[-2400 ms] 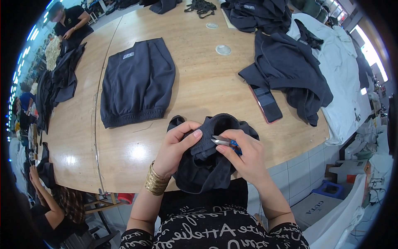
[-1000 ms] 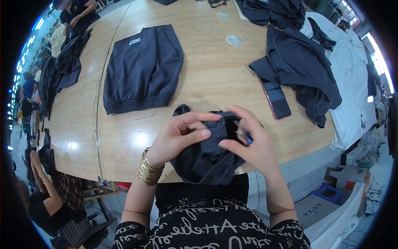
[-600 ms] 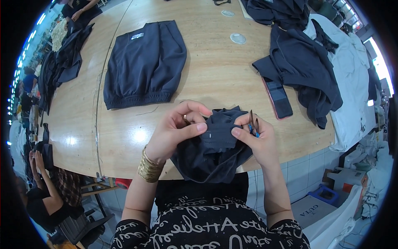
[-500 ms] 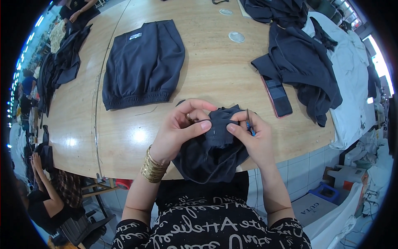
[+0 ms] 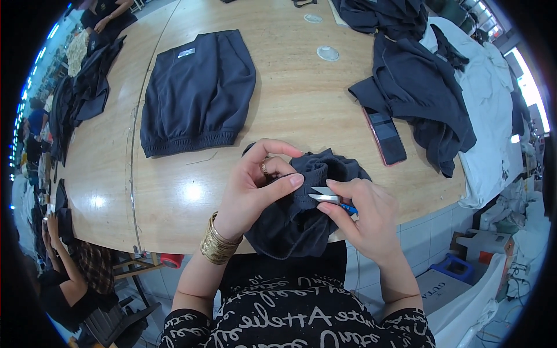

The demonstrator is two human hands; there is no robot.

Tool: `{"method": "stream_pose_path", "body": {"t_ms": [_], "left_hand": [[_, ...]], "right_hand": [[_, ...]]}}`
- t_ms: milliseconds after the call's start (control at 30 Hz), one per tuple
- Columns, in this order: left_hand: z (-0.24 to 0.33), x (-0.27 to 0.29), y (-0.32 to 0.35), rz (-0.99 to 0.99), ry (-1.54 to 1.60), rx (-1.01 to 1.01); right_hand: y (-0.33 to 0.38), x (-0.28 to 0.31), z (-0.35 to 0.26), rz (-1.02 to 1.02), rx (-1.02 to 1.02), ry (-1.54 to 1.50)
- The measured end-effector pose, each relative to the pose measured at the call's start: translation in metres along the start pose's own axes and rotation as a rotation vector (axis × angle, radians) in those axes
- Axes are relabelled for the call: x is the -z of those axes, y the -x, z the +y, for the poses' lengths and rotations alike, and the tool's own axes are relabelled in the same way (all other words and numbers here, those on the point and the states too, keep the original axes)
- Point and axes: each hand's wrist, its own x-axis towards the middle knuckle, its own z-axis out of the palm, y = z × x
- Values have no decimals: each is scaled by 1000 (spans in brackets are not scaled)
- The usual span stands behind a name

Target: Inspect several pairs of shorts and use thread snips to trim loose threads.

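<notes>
Fingers of my left hand [image 5: 249, 194] pinch a gathered band [image 5: 311, 175]. Back from the table's [image 5: 296, 104] near edge, a flat garment [image 5: 197, 95] bears a white label [image 5: 186, 53], unreadably small. At that edge bunches the dark garment [image 5: 281, 229] I hold; the snips [image 5: 328, 198] my right hand [image 5: 369, 214] grips, pointing up half a second ago, now aim parted blades at its band, so they're back at the cloth. Pale script covers my black top [image 5: 290, 304]. Beyond the right edge, a carton [image 5: 449, 283] shows dark letters.

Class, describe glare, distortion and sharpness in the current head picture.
Head view: glare whitens patches of the wooden table, whose near edge bows; the window at right is washed out; corners go black; snips in the right hand look fairly crisp.
</notes>
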Motion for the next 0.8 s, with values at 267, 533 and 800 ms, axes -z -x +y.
{"method": "stream_pose_path", "body": {"t_ms": [267,533,800], "left_hand": [[1,-5,0,5,4,1],[1,-8,1,5,-7,-7],[-5,0,-1,8,83,-57]], "right_hand": [[-1,-2,-1,15,14,-17],[0,-2,0,25,32,42],[2,2,2,104,-388,-314]]}}
